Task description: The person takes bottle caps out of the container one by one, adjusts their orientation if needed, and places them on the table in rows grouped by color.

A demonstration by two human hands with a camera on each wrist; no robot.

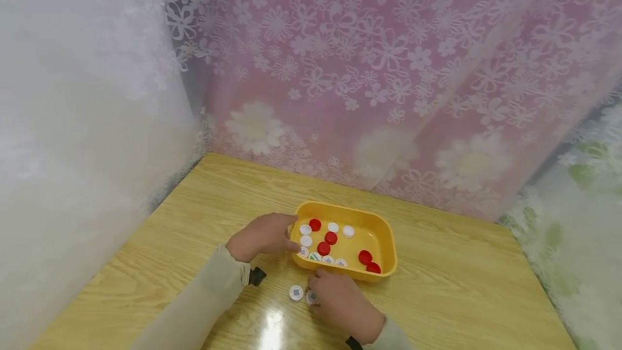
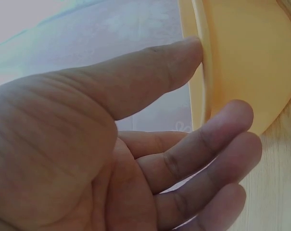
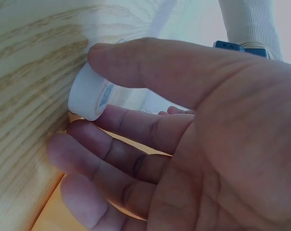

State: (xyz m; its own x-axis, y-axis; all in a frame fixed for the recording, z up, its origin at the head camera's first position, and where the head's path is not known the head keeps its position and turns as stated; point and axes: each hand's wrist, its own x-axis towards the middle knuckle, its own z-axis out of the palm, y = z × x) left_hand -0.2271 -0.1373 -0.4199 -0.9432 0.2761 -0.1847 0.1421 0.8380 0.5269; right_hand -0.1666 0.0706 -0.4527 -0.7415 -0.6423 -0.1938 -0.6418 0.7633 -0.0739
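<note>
My right hand [image 1: 342, 304] is at the near side of a yellow plastic tray [image 1: 389, 239]. Its thumb and index finger pinch a white bottle cap [image 3: 90, 92] at the tabletop, the cap tilted on its edge with a small printed square on its face. Just left of it, another white cap [image 1: 296, 293] lies on the table with its printed square up. At the tray's left end, my left hand [image 1: 264, 235] touches the rim with thumb and fingers spread wide. In the left wrist view, the left thumb [image 2: 183, 60] lies against the tray's rim [image 2: 203, 72].
Inside the tray are several red caps [image 1: 323, 248] and several white caps [image 1: 347, 231], some with printed squares. Wood-grain tabletop [image 1: 452, 285] surrounds it. A pink floral curtain [image 1: 350, 69] hangs behind, and a pale cloth [image 1: 87, 123] on the left.
</note>
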